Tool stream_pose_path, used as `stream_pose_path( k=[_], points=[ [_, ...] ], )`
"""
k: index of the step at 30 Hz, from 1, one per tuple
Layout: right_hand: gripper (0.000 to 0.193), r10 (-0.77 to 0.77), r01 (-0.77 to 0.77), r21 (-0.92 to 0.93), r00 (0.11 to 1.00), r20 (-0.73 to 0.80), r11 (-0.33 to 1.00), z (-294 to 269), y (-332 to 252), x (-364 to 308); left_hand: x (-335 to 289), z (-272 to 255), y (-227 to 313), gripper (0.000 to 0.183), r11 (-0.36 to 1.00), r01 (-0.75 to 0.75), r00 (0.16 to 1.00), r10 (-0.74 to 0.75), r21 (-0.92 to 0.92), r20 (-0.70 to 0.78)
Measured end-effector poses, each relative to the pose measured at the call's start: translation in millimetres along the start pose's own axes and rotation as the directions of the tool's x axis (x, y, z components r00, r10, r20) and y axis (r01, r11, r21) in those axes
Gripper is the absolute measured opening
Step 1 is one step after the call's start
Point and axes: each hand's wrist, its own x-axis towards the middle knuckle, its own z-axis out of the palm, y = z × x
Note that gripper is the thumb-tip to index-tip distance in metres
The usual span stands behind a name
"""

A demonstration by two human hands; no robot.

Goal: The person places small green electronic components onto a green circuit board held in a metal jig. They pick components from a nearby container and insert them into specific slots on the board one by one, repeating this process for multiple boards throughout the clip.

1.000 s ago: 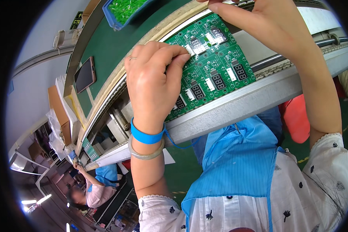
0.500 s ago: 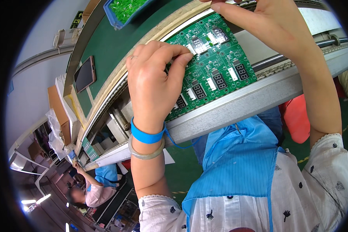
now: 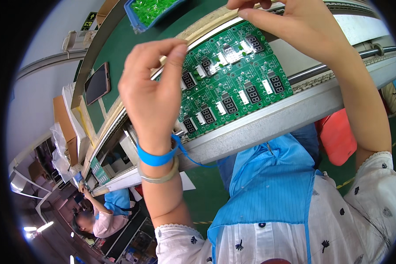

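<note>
Left hand [image 3: 152, 94] is up over the near-left part of the green circuit board panel [image 3: 233, 79], fingers curled in, thumb and forefinger tips pressed together in a tight pinch. Whatever sits between them is too small to make out. The hand hides the panel's left edge, and I can't tell whether it touches the board.

The panel lies flat on the conveyor rail [image 3: 268, 121], tilted across the view, a grid of small boards each carrying dark numeric display blocks and white parts (a few green LEDs stand near its far end).

Right hand [image 3: 295, 24] is at the panel's far edge, top of the view, fingers bunched downward. The fingertips run off the upper rim, so its grasp can't be told.

On the left wrist, a blue wrist strap [image 3: 156, 156] with a coiled blue cord trailing off it, and a pale bangle [image 3: 160, 176] just below.

Beyond the panel, a blue tray [image 3: 152, 11] of loose green LEDs sits on the green mat, well apart from both hands. A smartphone [image 3: 97, 82] lies face up off to the left. Down in the lower left corner, another worker [image 3: 99, 218] is seated at the line.
</note>
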Motion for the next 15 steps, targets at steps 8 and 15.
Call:
stream_pose_path(
  k=[8, 15],
  points=[
    [0.020, -0.214, 0.253, -0.449, 0.967, 0.135, 0.857, 27.9, 28.2, 100.6, 75.0, -11.8, -25.1, 0.016, 0.958, 0.013, 1.000, -0.015, 0.286, 0.005],
    [0.015, -0.025, 0.215, -0.796, 0.969, 0.244, 0.565, 64.2, 26.7, 134.8, 109.5, 6.9, -31.6, 0.016, 0.941, -0.074, 0.994, 0.041, 0.331, 0.105]
  ],
)
